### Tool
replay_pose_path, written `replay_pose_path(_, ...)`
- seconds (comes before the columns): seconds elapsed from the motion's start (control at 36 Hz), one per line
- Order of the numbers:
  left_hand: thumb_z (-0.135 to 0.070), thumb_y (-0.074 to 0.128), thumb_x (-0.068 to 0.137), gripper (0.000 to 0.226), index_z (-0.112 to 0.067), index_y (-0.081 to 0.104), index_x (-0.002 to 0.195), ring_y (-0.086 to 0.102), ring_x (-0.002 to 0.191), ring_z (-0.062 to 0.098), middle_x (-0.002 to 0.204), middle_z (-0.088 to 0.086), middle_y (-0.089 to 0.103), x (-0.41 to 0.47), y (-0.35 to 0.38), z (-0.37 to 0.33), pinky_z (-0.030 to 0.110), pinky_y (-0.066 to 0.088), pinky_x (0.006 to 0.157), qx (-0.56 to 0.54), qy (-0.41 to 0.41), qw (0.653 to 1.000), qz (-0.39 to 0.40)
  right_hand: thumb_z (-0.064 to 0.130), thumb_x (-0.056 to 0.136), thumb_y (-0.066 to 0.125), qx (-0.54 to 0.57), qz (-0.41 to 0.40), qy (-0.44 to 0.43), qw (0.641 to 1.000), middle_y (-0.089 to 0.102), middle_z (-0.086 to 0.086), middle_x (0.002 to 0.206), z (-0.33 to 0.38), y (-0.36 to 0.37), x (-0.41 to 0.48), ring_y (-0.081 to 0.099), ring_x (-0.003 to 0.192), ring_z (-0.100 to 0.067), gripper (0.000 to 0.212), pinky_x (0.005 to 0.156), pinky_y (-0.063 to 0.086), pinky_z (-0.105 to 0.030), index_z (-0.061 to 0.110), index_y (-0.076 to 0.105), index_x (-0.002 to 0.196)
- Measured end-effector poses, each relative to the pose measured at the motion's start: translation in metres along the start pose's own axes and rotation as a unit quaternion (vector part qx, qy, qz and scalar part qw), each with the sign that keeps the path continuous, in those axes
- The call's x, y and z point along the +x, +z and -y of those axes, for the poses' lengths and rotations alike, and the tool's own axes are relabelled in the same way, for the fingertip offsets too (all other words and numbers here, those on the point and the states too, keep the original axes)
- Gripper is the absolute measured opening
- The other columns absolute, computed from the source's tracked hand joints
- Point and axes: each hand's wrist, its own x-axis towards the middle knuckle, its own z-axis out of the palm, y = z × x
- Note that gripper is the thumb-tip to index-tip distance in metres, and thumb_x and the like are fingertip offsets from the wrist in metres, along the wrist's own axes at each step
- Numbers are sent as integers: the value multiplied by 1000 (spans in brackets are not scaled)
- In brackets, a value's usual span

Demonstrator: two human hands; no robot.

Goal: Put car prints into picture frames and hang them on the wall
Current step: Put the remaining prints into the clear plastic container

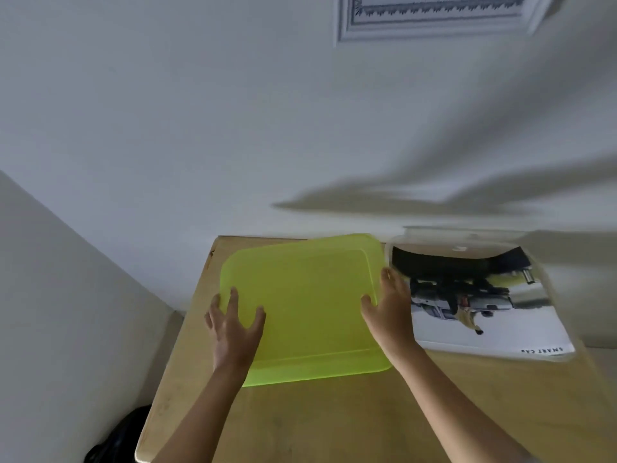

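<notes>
Tray (pixel 310 305) sits flat on the tabletop (pixel 334 422), centre frame. I judge I'm squaring it up. Left hand (pixel 233 324) lies spread on its left edge, right hand (pixel 389 307) flanks the right edge, fingers straight, neither clasping. Next: nudge gently, clear of the magazine (pixel 484 312).

Bare forearms, left hand (pixel 233 325), right hand (pixel 390 312), slim fingers (pixel 233 297); nails blurred, seemingly short.

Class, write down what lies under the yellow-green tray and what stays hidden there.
Only the wooden table shows, around the yellow-green tray. The left hand and right hand rest on it. Anything directly beneath the tray is covered.
</notes>
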Motion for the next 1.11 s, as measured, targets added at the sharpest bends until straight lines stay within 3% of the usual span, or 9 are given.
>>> replay_pose_path(0.25, -39, 69, 78, 71, -16, 40, 140, 23, 132, 32, 143, 19, 29, -33, 106, -129, 46, 35, 102, 3, 71, 995, 76, 9, 84, 56, -23, -52, 84, 995, 32, -15, 145, -107, -126, 49, 23, 135, -29, 60, 112, 25, -41, 0, 34, 138)
replay_pose_path(0.42, -42, 67, 79, 75, -15, 36, 142, 22, 133, 33, 144, 20, 26, -56, 160, -178, 48, 33, 105, 35, 87, 989, 117, 13, 85, 58, -55, -50, 104, 992, 38, -16, 141, -172, -172, 62, 30, 130, -31, 57, 106, 28, -36, -1, 38, 136)
replay_pose_path(0.75, -45, 61, 83, 73, -16, 33, 143, 21, 134, 35, 144, 21, 25, -67, 197, -203, 47, 26, 107, 95, 96, 983, 124, 24, 90, 57, -62, -17, 81, 995, 38, -17, 142, -229, -189, 80, 29, 132, -29, 58, 109, 25, -34, -1, 36, 137)
replay_pose_path(0.86, -53, 56, 83, 74, -20, 29, 145, 21, 136, 35, 148, 19, 22, -66, 199, -199, 48, 25, 107, 126, 106, 979, 119, 32, 92, 52, -76, -18, 58, 995, 34, -12, 145, -244, -181, 77, 27, 133, -28, 60, 109, 27, -38, 6, 31, 142)
replay_pose_path(0.94, -62, 54, 79, 82, -28, 22, 147, 19, 138, 36, 151, 19, 14, -64, 196, -193, 49, 26, 108, 126, 81, 981, 123, 35, 93, 48, -26, -10, 57, 998, 26, -10, 149, -251, -178, 74, 25, 136, -26, 62, 110, 25, -37, 14, 23, 146)
replay_pose_path(1.0, -63, 56, 77, 85, -33, 18, 147, 32, 133, 37, 148, 20, 20, -63, 193, -188, 47, 34, 103, 89, 59, 984, 145, 35, 94, 46, 11, -7, 51, 999, 22, -8, 150, -254, -176, 72, 24, 138, -21, 62, 110, 23, -32, 18, 20, 147)
replay_pose_path(1.11, -60, 55, 79, 84, -36, 11, 147, 55, 104, 36, 122, 15, 45, -62, 191, -185, 40, 45, 80, 60, 65, 980, 179, 37, 93, 46, 18, -24, 47, 998, 25, -9, 146, -259, -173, 72, 29, 136, -22, 61, 110, 29, -35, 21, 20, 147)
